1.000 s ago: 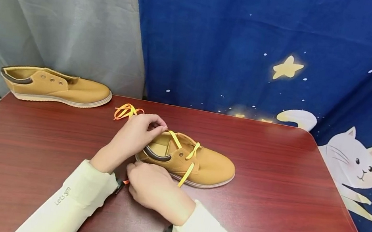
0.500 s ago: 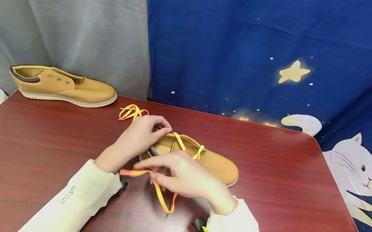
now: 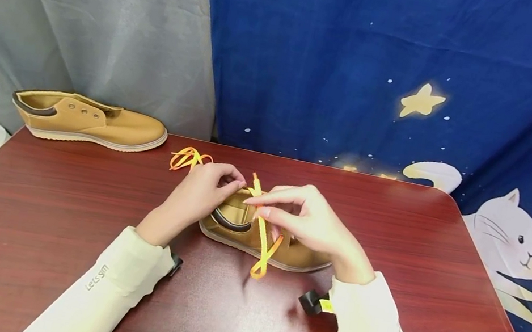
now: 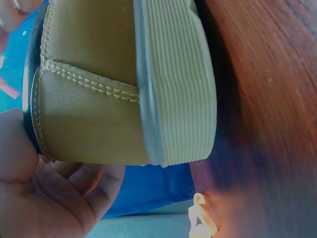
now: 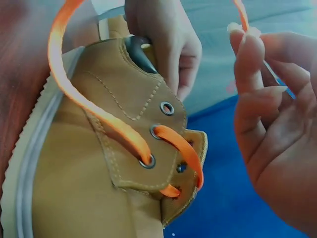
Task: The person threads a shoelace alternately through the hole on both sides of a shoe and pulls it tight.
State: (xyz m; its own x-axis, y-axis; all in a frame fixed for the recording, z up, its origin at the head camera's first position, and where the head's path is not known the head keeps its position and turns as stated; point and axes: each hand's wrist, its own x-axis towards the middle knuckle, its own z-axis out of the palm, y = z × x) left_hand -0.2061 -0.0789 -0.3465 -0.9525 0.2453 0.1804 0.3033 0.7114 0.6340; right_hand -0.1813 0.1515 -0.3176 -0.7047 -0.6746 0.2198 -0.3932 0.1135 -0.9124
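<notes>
A tan shoe [image 3: 225,233] stands on the table, toe to the right. My left hand [image 3: 206,188] grips its collar at the heel; in the left wrist view the thumb lies at the dark collar edge and the fingers go behind the heel [image 4: 89,129]. Above the opening my right hand [image 3: 311,221] pinches a yellow-orange shoelace [image 3: 261,237] near its tip, which points up. The strand loops down on the near side. In the right wrist view the lace [image 5: 119,126] passes through the two lower eyelets of the near flap [image 5: 129,99], while the top eyelet [image 5: 167,108] shows no lace.
A second tan shoe [image 3: 91,125], unlaced, stands at the back left corner of the red-brown table [image 3: 59,204]. A bundled yellow-orange lace [image 3: 188,159] lies behind my left hand. Grey [image 3: 112,22] and blue [image 3: 309,81] curtains hang behind the table.
My right hand has come from the shoe's near side, moved right and then up over the opening, carrying the lace tip with it. The left hand has stayed at the heel.
</notes>
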